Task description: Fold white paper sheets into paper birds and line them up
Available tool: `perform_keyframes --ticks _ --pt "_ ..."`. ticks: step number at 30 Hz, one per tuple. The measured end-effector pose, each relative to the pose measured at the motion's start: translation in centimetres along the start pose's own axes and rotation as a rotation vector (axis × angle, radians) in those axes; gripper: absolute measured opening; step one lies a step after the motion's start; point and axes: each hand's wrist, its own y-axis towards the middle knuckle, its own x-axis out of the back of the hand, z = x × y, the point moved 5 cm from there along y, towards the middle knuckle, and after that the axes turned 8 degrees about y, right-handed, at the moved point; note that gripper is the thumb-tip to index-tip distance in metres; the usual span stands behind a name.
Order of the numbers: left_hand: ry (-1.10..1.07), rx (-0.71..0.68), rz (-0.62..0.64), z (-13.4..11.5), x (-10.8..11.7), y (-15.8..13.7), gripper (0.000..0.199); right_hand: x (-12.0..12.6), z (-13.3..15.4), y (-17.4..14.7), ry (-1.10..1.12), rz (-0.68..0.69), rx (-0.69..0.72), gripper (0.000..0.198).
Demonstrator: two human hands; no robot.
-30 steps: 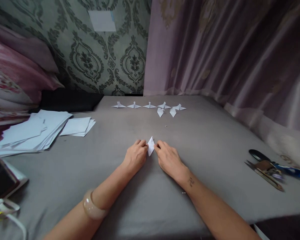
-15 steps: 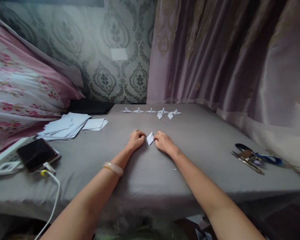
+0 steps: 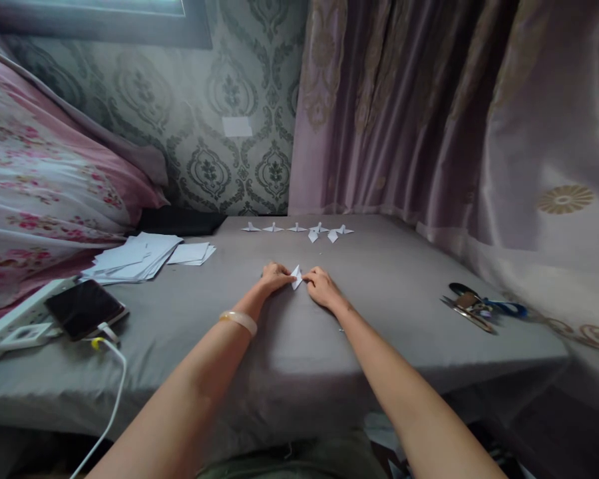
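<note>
A small white folded paper point(image 3: 297, 273), diamond-shaped with a pointed top, is on the grey cloth between my hands. My left hand point(image 3: 276, 275) pinches its left side, the thumb reaching onto the paper. From the other side my right hand point(image 3: 321, 287), fingers curled together, has its fingertips at the paper's right edge. Farther back stands a row of several folded paper birds point(image 3: 297, 227) with spread wings. Two smaller folded paper pieces point(image 3: 333, 235) lie in front of the row's right end.
To the left are a large stack of white paper point(image 3: 134, 258), a smaller stack of paper squares point(image 3: 190, 253), a phone point(image 3: 84, 308) with a white cable point(image 3: 122, 379), and a power strip point(image 3: 24, 316). Scissors and keys point(image 3: 472, 306) lie at the right. Curtains point(image 3: 394, 113) border the right side.
My left hand has moved right and now touches the folded paper, its thumb on it. My right hand stays at the paper's right side. The whole view has shifted slightly.
</note>
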Motion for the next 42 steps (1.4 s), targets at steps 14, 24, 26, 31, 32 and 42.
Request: perform_keyframes --ticks 14,24,26,31,32,42 --pt "-1.022 0.078 0.011 -1.5 -0.9 0.0 0.040 0.8 0.0 2.6 0.680 -0.123 -0.275 0.037" --pt "-1.275 0.181 0.178 -0.9 -1.5 -0.7 0.023 -1.0 0.4 3.3 0.860 -0.298 -0.269 0.032" --pt "-1.269 0.181 0.206 -1.1 -1.6 -0.8 0.026 -0.6 0.4 3.2 0.841 -0.316 -0.229 0.027" --pt "-1.069 0.059 0.058 -1.7 0.2 -0.8 0.033 0.9 1.3 2.6 0.659 -0.363 -0.094 0.018" --pt "-1.019 0.043 0.032 -1.7 0.6 -0.8 0.032 1.0 1.4 2.5 0.644 -0.361 -0.089 0.018" --pt "-0.940 -0.031 0.119 -2.3 1.2 -1.2 0.022 0.1 1.0 2.2 0.753 -0.264 -0.184 0.024"
